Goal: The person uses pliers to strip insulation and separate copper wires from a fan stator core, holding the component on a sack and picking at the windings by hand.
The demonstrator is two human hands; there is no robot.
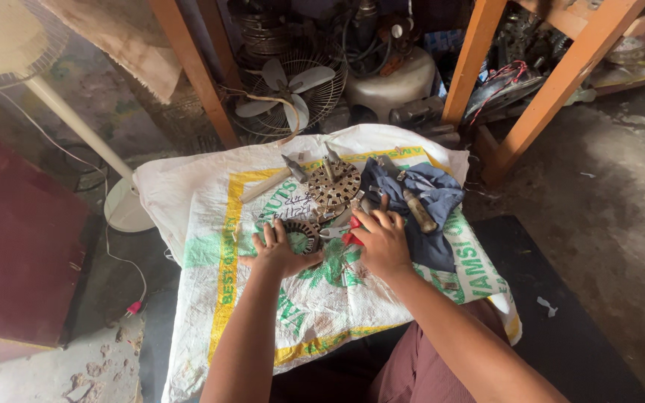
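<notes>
**Both hands on a small stator ring, red-handled tool in the right**

Left hand (276,250): fingers spread, palm down, pressing on the left edge of a small round metal stator ring (301,234). Open flat hold, nothing wrapped in the fist. Right hand (382,240): fingers curled tight round a red-handled tool (352,230), only the red grip shows, tip hidden toward the ring. The ring sits mid-sack, between the two hands, touching the left fingers.

Just above the ring: a larger round slotted stator disc (334,184), lying flat. Left of it a hammer (272,181) with a pale handle, head near the disc. Right of the disc a dark blue cloth (427,216), crumpled, with a wooden-handled tool (416,209) lying on it; the right hand touches the cloth's edge.

Surface: a white woven sack (210,298) spread flat, yellow border line, green print and lettering, a green palm-like figure under the hands. It covers a low support over the person's lap; maroon garment at bottom.

Room, left to right: dark red panel (16,239) at far left, a white pedestal fan stand (117,198) with round base and thin white cord on the grey concrete floor, orange wooden bench legs (195,71), an old wire-guard fan (289,89) under the bench, a cream-coloured round housing (390,82), more orange legs (546,101), tangled motor parts and red wires behind. Black mat (554,298) on the floor at right.
</notes>
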